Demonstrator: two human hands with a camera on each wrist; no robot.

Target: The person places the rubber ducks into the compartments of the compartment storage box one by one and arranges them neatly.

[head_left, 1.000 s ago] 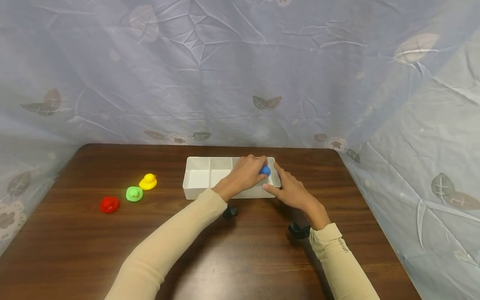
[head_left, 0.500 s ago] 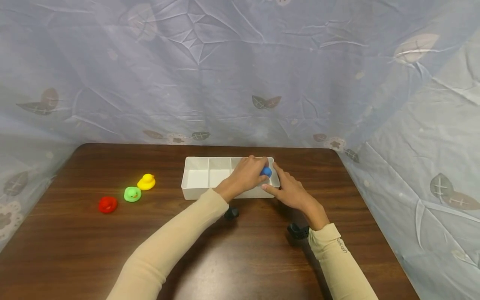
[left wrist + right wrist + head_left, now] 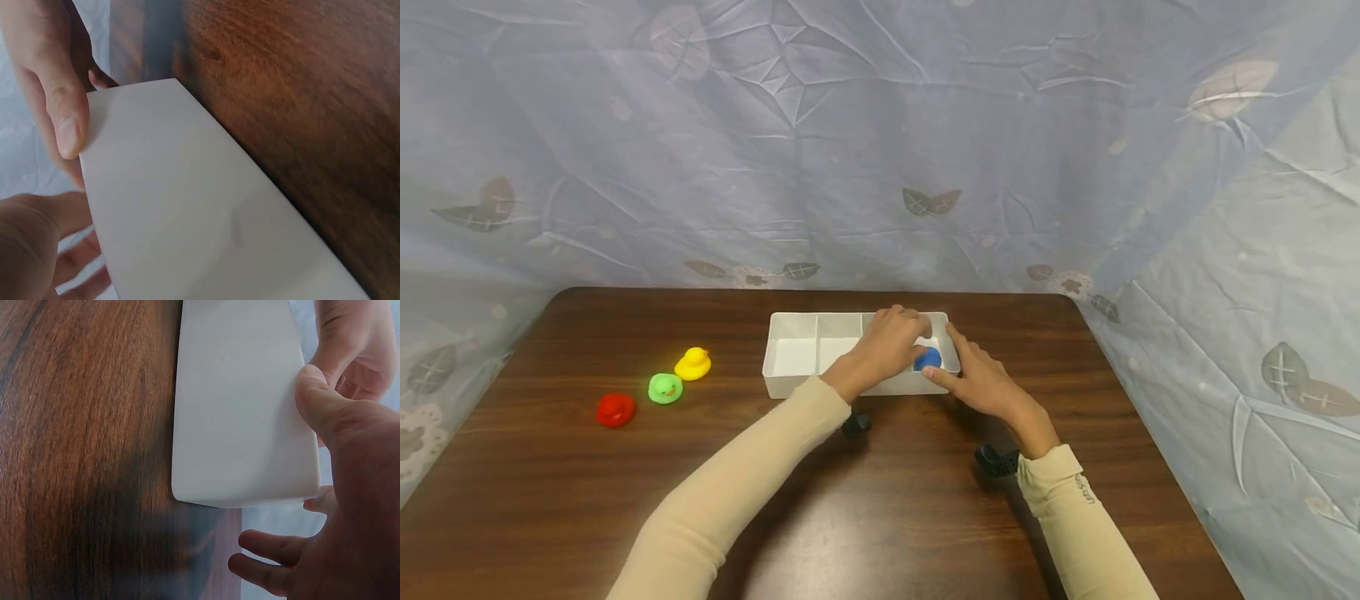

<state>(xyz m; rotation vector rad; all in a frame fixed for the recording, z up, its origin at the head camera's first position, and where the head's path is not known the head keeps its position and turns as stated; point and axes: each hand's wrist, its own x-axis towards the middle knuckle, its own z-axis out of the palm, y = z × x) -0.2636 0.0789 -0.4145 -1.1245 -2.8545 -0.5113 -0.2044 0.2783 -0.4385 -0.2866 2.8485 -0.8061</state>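
Observation:
A blue rounded toy (image 3: 928,359) lies in the right-end compartment of a white divided tray (image 3: 790,387), partly hidden by my hands. My left hand (image 3: 889,343) hovers over that end, thumb and fingers spread apart, the toy below them and out of their hold. With my right hand (image 3: 987,385) I hold the tray's right front corner. The right thumb (image 3: 315,394) rests on the front rim, and the index finger reaches along the end wall while other fingers stretch past it. In the left wrist view, the left thumb (image 3: 44,219) is beside the tray's rim.
Left of the tray, a yellow rubber duck (image 3: 693,364), a green duck (image 3: 666,388) and a red duck (image 3: 616,410) stand in a slanting row on the brown wooden table (image 3: 880,508). A patterned cloth (image 3: 850,167) hangs behind the table and along its sides.
My left hand has let go of the blue toy, which has dropped lower into the right compartment. The left fingers have parted. The right hand keeps its place on the tray.

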